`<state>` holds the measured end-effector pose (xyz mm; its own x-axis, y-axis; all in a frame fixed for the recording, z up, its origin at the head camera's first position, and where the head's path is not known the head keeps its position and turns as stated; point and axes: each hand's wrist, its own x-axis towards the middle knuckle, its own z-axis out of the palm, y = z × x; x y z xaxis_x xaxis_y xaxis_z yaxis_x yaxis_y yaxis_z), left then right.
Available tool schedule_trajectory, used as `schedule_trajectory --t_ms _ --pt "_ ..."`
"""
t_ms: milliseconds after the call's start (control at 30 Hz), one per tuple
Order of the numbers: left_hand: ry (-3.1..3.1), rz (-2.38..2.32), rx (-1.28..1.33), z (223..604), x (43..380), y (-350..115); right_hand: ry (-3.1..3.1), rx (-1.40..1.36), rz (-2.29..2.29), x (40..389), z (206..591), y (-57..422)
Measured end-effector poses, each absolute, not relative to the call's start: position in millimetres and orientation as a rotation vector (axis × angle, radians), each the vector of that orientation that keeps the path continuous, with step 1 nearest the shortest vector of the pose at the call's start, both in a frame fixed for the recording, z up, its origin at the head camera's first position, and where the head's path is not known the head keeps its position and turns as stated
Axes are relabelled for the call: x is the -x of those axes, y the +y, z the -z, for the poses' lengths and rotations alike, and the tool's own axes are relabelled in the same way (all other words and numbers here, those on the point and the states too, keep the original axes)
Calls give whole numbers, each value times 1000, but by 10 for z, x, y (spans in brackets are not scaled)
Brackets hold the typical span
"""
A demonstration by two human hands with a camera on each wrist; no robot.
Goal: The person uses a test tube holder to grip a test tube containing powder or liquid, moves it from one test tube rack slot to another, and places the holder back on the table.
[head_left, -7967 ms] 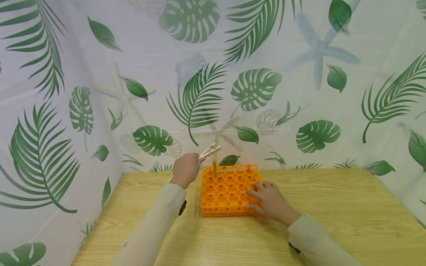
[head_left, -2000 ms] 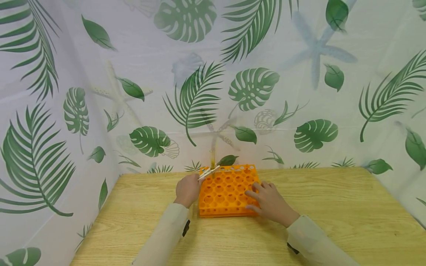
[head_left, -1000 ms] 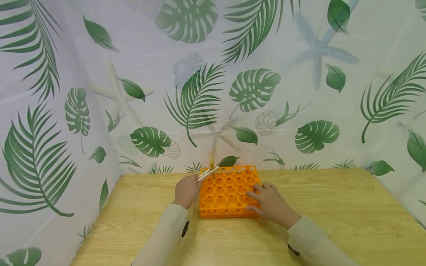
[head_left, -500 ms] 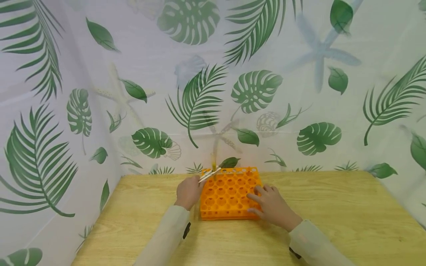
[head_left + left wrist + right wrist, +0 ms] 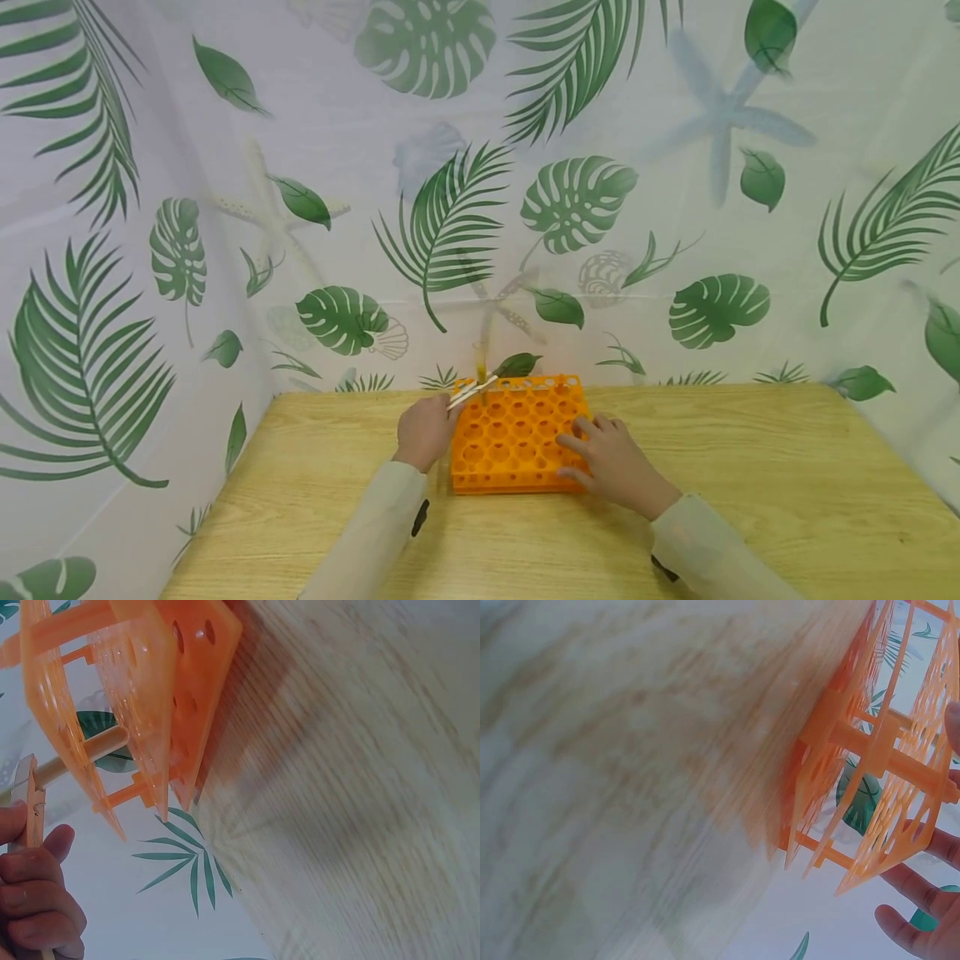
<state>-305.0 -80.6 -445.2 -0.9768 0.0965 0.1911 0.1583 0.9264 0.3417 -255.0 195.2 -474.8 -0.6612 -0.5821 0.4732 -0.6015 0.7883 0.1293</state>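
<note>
My left hand (image 5: 426,433) grips a wooden test tube clamp (image 5: 472,390) at the rack's back left. The clamp is around or against a glass test tube (image 5: 482,367) with yellowish contents; the head view does not show which. In the left wrist view the tube's rounded end (image 5: 116,738) passes through the top plate of the orange test tube rack (image 5: 508,479) and stays above the plate below. My right hand (image 5: 618,462) touches the rack's right side, its fingers spread over the edge. In the right wrist view, fingers (image 5: 915,889) lie beside the top plate.
The rack stands on a light wood-grain table (image 5: 750,483). Behind it hangs a white cloth (image 5: 645,83) printed with green leaves, close to the table's back edge. Another stretch of patterned cloth (image 5: 97,400) covers the left side.
Compared with 8 seconds ago, my left hand and the clamp are lower, and more of the tube shows above the clamp. Over the last second little differs. My right hand stays at the rack.
</note>
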Motion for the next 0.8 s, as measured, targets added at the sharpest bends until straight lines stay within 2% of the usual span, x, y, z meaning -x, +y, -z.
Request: schedule_trajectory --t_ms 800 --pt "-2877 460 198 4367 3043 -854 -2511 -871 -30 2563 4760 1949"
